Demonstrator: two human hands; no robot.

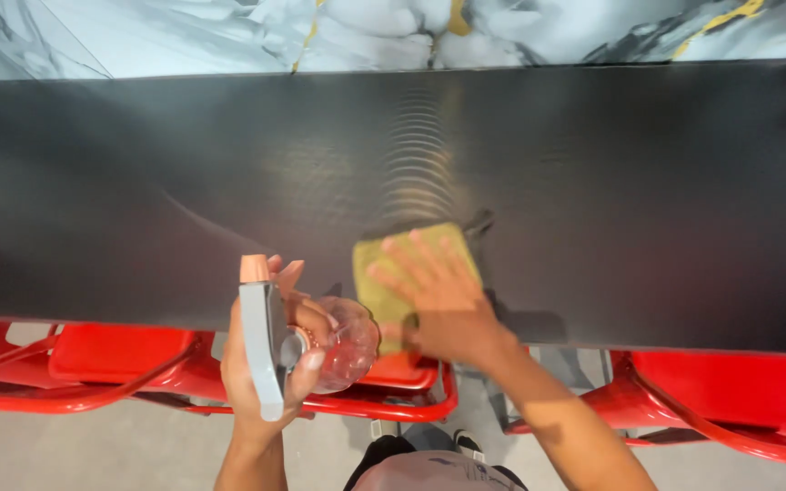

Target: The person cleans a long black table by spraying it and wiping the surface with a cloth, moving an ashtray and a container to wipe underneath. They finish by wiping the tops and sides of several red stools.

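The right hand (438, 305) lies flat with fingers spread on a yellow-green cloth (384, 291), hiding most of it; only the far edge and the strip toward the other hand show. The cloth sits near the black table's (639, 200) front edge, with bare tabletop beyond the fingertips. The left hand (261, 364) is wrapped around a clear spray bottle (343, 345), just beside the cloth, over red chairs (120, 355).

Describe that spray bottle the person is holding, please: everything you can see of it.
The spray bottle has a clear, rounded, pinkish body, a grey trigger head and a peach nozzle tip pointing away from the person. It looks like plastic. The left hand wraps its neck, holding it tilted at the near edge of the black table, above red chairs.
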